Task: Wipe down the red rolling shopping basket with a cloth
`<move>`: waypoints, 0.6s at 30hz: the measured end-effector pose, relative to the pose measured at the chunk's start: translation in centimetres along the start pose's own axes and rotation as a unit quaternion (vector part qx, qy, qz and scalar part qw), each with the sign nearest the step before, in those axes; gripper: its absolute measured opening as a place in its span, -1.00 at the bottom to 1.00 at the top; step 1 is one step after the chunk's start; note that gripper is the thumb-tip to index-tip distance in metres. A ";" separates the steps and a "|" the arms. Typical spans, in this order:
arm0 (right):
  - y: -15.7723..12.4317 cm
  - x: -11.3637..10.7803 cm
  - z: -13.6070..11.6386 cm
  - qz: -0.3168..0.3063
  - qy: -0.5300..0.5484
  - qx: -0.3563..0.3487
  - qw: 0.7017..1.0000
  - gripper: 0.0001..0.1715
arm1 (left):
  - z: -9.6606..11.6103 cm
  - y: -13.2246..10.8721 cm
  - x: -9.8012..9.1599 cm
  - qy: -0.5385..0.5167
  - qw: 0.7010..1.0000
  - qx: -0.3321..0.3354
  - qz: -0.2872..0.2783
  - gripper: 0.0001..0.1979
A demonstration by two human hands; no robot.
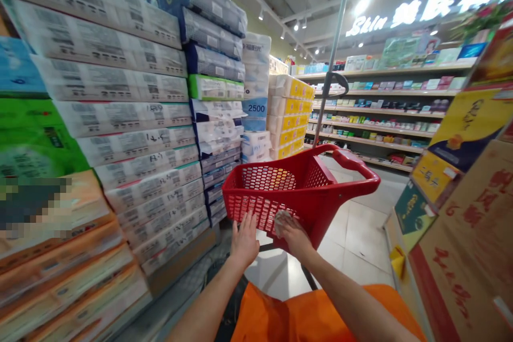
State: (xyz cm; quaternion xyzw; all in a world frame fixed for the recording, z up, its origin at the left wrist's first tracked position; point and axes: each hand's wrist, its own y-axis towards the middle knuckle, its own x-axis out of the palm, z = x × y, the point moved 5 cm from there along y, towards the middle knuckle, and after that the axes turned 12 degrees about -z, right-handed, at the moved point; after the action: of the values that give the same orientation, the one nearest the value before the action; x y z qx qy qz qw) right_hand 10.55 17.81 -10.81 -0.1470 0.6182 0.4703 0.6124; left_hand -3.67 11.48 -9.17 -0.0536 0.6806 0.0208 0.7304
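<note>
In front of me stands a red shopping cart with a perforated basket and a looped handle at its upper right. My left hand lies with fingers stretched against the lower side of the basket. A crumpled greyish cloth is under the fingers of my right hand, pressed to the same perforated side. Part of the cloth is hidden by that hand. An upright metal pole rises behind the cart.
Tall stacks of wrapped tissue packs line the left side. Cardboard boxes are piled close on the right. Shelves with small boxed goods stand at the back. Pale floor tiles show between cart and boxes.
</note>
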 end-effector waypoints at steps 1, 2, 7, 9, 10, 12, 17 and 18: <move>0.4 0.4 -0.9 0.001 0.003 -0.015 1.000 -0.56 | -1.0 -0.1 0.2 -0.001 1.000 -0.011 0.002 -0.25; 1.4 0.4 -1.9 0.005 0.006 -0.029 1.000 -0.57 | -2.0 -0.1 0.3 -0.003 1.000 -0.026 0.003 -0.26; 11.0 -1.9 -6.4 0.022 0.027 -0.067 0.997 -0.53 | -7.5 -0.3 -0.1 0.001 0.994 -0.113 0.003 -0.29; 13.9 -1.2 -7.8 0.006 0.030 -0.071 0.997 -0.53 | -8.9 -0.4 -0.4 0.009 0.992 -0.124 0.007 -0.29; 14.5 -0.4 -8.4 -0.007 0.030 -0.072 0.997 -0.53 | -9.3 -0.5 -0.5 0.012 0.992 -0.125 0.009 -0.30; 14.4 1.8 -9.4 -0.040 0.028 -0.077 0.996 -0.56 | -9.9 -0.6 -0.5 0.017 0.992 -0.124 0.009 -0.30; 10.5 3.7 -9.7 -0.069 0.026 -0.106 0.992 -0.66 | -10.0 -0.7 0.1 0.004 0.993 -0.121 0.004 -0.30; 10.0 2.9 -9.3 -0.054 0.028 -0.114 0.992 -0.65 | -9.8 -0.7 0.2 -0.002 0.993 -0.118 0.007 -0.30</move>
State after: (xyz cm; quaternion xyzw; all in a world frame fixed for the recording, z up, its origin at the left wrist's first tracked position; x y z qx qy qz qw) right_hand -3.38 17.05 -11.11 -0.2621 0.5686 0.4997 0.5986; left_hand -13.28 9.72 -10.01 -0.1349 0.6723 0.1060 0.7201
